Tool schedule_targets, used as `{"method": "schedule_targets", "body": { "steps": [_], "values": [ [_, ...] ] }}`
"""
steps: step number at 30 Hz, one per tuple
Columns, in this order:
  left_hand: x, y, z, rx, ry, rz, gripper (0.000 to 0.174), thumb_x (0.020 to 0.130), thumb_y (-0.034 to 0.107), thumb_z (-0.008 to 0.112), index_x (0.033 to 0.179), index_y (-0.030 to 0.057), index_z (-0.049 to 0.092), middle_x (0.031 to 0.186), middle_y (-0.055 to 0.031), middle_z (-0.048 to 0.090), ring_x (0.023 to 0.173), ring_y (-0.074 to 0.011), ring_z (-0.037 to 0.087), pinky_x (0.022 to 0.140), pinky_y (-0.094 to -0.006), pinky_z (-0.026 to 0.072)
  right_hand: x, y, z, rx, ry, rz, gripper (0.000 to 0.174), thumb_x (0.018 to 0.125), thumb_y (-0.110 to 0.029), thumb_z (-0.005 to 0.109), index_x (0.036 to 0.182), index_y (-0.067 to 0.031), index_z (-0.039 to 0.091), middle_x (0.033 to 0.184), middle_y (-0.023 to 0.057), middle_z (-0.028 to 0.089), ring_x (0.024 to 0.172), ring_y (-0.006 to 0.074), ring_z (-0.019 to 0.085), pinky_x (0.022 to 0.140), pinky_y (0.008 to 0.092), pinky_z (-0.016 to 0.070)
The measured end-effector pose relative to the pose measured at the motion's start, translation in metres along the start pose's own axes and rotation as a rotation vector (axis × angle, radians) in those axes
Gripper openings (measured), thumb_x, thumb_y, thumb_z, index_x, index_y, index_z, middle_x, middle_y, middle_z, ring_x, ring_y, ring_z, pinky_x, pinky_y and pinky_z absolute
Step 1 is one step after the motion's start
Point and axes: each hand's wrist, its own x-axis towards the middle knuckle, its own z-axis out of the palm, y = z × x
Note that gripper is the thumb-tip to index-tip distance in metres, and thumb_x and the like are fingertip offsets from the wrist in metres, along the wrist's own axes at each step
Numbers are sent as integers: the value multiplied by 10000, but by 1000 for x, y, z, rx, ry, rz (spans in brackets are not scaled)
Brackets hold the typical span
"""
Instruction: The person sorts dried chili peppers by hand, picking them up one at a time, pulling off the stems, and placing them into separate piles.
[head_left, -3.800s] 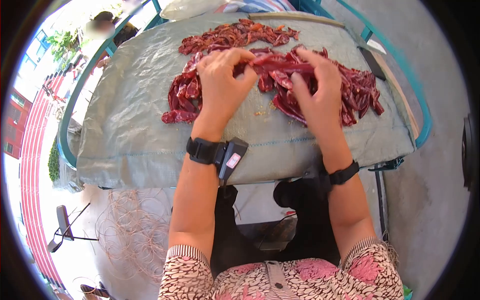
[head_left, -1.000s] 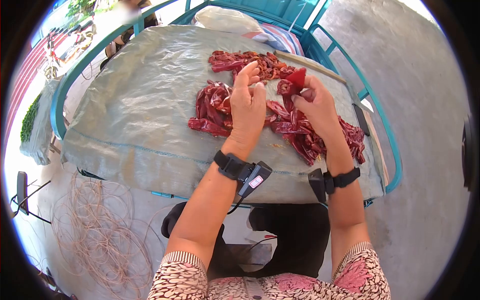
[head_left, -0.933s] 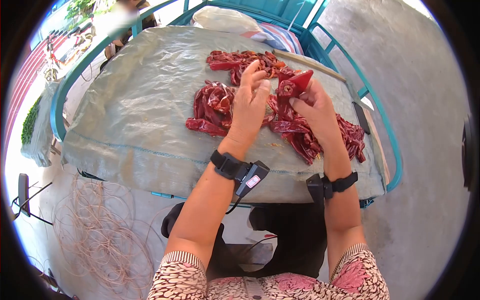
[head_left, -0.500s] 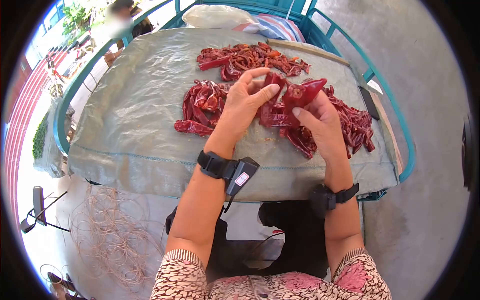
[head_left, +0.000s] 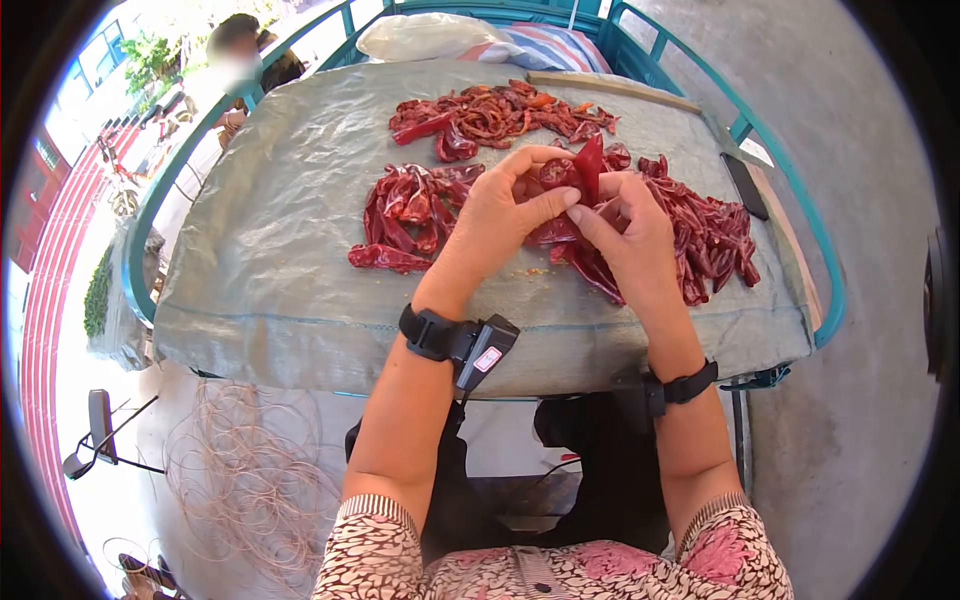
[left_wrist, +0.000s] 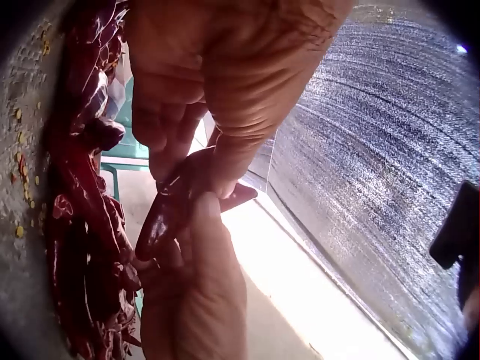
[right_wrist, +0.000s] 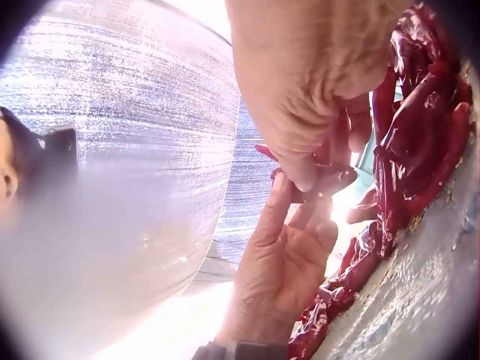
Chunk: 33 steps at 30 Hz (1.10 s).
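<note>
Both hands meet over the middle of a cloth-covered cart bed, pinching dried red chili peppers between thumbs and fingers. In the head view, one red pepper (head_left: 590, 165) points its tip upward, and the stem end of another pepper (head_left: 558, 173) faces the camera. My left hand (head_left: 490, 220) grips from the left, thumb tip right beside the thumb of my right hand (head_left: 642, 245). The left wrist view shows a shiny dark red pepper (left_wrist: 161, 221) between the two hands. From the right wrist, a pepper (right_wrist: 334, 180) shows under the right thumb.
Loose peppers lie in a left pile (head_left: 400, 215), a larger right pile (head_left: 705, 235) and a more shrivelled far heap (head_left: 500, 112). A phone-like dark slab (head_left: 744, 186) lies by the right edge. Teal rails (head_left: 790, 180) border the bed; a wooden strip (head_left: 615, 90) lies behind.
My left hand, open with fingers raised a second ago, has closed in on the peppers. My right hand keeps its grip, and the pepper it holds has swung from pointing right to pointing up.
</note>
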Motion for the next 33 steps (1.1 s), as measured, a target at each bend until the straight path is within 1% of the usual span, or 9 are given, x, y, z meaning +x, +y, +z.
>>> {"method": "schedule_targets", "body": {
  "steps": [5, 8, 14, 17, 20, 26, 30, 31, 33],
  "values": [
    [-2, 8, -5, -51, 42, -93, 417, 922, 134, 749, 1320, 94, 633, 1200, -24, 657, 965, -70, 606, 806, -230, 511, 3, 7, -1, 27, 124, 27, 148, 932, -122, 702, 1033, -18, 672, 872, 20, 622, 722, 93, 571, 655, 256, 475],
    [5, -15, -5, 86, 72, 171, 422, 911, 163, 754, 1311, 92, 643, 1243, -62, 664, 984, -126, 617, 823, -285, 507, 6, 7, -4, -45, 243, 19, 166, 946, -168, 692, 1018, -19, 683, 831, 30, 656, 695, 100, 581, 656, 263, 477],
    [-2, -21, -6, 886, 365, 141, 413, 895, 303, 744, 1246, 92, 693, 1073, -136, 647, 1067, -312, 594, 904, -433, 493, 13, 23, -13, -184, 322, 87, 262, 935, -271, 713, 1007, -20, 697, 834, 49, 702, 701, 137, 628, 678, 300, 496],
    [-5, -6, -8, 1108, 352, 104, 435, 882, 391, 741, 1187, 83, 724, 1017, -131, 625, 1046, -329, 583, 884, -439, 496, 16, 23, -14, -353, 288, 84, 263, 925, -277, 721, 1029, -37, 699, 896, 72, 720, 726, 187, 657, 714, 339, 513],
    [-4, -10, -9, 1146, 421, 114, 376, 868, 383, 742, 1114, 98, 749, 1042, -119, 635, 1044, -316, 586, 888, -440, 484, 21, 31, -9, -390, 432, -84, 253, 911, -259, 723, 1073, -68, 690, 971, 99, 710, 827, 241, 671, 793, 372, 518],
    [-3, -11, -27, 1182, 797, 27, 219, 865, 241, 712, 1063, 158, 754, 1099, -75, 643, 1129, -283, 558, 1010, -480, 390, 25, -7, 15, -356, 251, -227, 266, 887, -190, 696, 1134, -94, 667, 1104, 120, 646, 960, 279, 636, 894, 387, 501],
    [-12, -6, -45, 1309, 788, -240, 332, 855, 286, 730, 1167, 175, 738, 1328, -127, 599, 1323, -311, 460, 1118, -557, 283, 47, -22, 39, -347, 81, -223, 328, 882, -187, 682, 1195, -94, 645, 1134, 123, 637, 976, 268, 633, 902, 398, 497],
    [-14, -7, -51, 1312, 774, -265, 365, 866, 329, 719, 1198, 176, 724, 1347, -136, 589, 1339, -318, 447, 1125, -563, 272, 53, -32, 45, -390, -18, -122, 391, 883, -214, 676, 1251, -93, 628, 1199, 142, 638, 1097, 283, 626, 971, 411, 484],
    [-20, -10, -61, 1318, 739, -316, 439, 889, 415, 695, 1258, 178, 695, 1385, -153, 569, 1370, -332, 421, 1138, -574, 250, 66, -28, 61, -437, -106, -213, 436, 887, -232, 669, 1297, -99, 607, 1265, 157, 621, 1198, 296, 590, 1019, 418, 471]
  ]
}}
